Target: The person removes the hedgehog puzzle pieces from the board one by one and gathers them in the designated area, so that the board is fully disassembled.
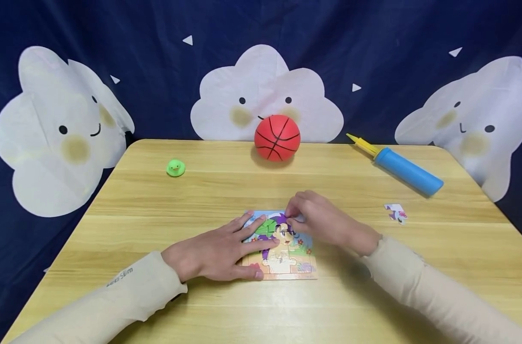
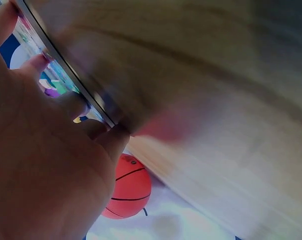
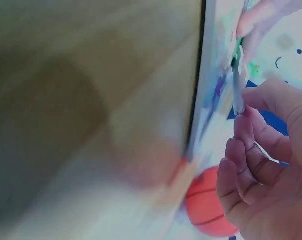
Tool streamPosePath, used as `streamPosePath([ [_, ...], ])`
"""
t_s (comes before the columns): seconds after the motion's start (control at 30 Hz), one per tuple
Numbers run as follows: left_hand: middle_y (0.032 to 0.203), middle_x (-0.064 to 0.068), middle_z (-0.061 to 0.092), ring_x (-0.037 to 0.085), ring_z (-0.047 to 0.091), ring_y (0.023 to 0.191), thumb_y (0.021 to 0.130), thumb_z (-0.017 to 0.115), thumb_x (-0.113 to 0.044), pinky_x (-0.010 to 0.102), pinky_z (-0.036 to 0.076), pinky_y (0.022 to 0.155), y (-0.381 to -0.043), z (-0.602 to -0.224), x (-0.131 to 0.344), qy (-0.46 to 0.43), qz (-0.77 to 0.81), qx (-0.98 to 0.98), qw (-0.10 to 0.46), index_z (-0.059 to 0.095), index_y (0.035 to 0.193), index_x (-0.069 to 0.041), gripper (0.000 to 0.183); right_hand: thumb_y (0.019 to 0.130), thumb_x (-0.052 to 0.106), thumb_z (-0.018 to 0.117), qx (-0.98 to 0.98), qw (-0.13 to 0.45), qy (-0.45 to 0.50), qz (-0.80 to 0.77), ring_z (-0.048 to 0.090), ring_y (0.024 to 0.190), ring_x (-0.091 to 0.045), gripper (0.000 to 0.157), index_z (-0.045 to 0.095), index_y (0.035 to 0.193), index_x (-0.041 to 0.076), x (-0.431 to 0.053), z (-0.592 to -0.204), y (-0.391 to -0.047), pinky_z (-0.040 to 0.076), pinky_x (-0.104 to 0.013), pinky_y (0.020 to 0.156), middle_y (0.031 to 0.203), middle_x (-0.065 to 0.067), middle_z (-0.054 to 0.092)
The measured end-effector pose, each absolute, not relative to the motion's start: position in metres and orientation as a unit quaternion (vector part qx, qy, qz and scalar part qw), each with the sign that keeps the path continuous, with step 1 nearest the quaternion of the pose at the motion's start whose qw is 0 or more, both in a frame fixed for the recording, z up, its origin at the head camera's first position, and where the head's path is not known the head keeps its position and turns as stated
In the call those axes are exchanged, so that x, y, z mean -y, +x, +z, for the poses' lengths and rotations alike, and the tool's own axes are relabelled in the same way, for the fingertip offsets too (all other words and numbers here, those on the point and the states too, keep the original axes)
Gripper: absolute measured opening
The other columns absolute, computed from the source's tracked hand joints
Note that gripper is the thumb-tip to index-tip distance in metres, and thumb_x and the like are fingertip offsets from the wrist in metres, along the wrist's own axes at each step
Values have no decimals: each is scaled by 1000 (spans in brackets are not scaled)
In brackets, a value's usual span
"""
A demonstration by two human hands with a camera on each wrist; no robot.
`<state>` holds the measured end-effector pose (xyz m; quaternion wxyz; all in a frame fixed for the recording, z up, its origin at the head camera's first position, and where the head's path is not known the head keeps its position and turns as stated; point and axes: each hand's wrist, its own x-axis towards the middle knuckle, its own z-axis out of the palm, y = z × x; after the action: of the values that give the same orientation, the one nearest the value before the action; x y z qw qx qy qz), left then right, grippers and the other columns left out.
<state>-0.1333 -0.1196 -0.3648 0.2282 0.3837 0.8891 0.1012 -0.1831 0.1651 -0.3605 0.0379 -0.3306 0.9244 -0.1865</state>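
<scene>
A colourful jigsaw puzzle with a cartoon figure lies in its flat board at the middle of the table's near half. My left hand rests on its left side with fingers spread and fairly straight. Over the top right part, my right hand pinches a puzzle piece between thumb and forefinger; the right wrist view shows this piece tilted up from the board. The fingers partly hide the picture. One loose puzzle piece lies on the table to the right of my right hand.
A red ball with black lines stands at the table's back edge. To its left sits a small green duck toy. A blue and yellow hand pump lies at the back right. Behind the wooden table hangs a dark blue cloud-patterned cloth.
</scene>
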Motion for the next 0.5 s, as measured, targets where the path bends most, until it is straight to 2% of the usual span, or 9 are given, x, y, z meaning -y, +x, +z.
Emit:
streamPosePath([
  [0.3, 186, -1, 1, 32, -6, 172, 106, 53, -71, 58, 24, 137, -132, -364, 119, 381, 103, -890, 228, 32, 169, -52, 69, 97, 9, 82, -921, 8, -310, -238, 71, 97, -17, 13, 79, 110, 9, -218, -350, -194, 65, -45, 92, 104, -1, 77],
  [0.37, 186, -2, 2, 31, -6, 173, 106, 53, -71, 58, 24, 136, -132, -364, 119, 379, 103, -891, 228, 32, 169, -52, 69, 97, 8, 82, -921, -2, -298, -249, 69, 97, -16, 13, 77, 109, 11, -237, -349, -196, 64, -44, 91, 104, 0, 76],
  [0.5, 186, -2, 2, 30, -6, 172, 105, 53, -72, 58, 24, 136, -132, -364, 119, 374, 106, -892, 230, 33, 168, -53, 69, 94, 6, 84, -918, -53, -304, -249, 65, 92, -11, 16, 76, 105, 15, -278, -349, -199, 60, -34, 80, 100, 6, 74],
])
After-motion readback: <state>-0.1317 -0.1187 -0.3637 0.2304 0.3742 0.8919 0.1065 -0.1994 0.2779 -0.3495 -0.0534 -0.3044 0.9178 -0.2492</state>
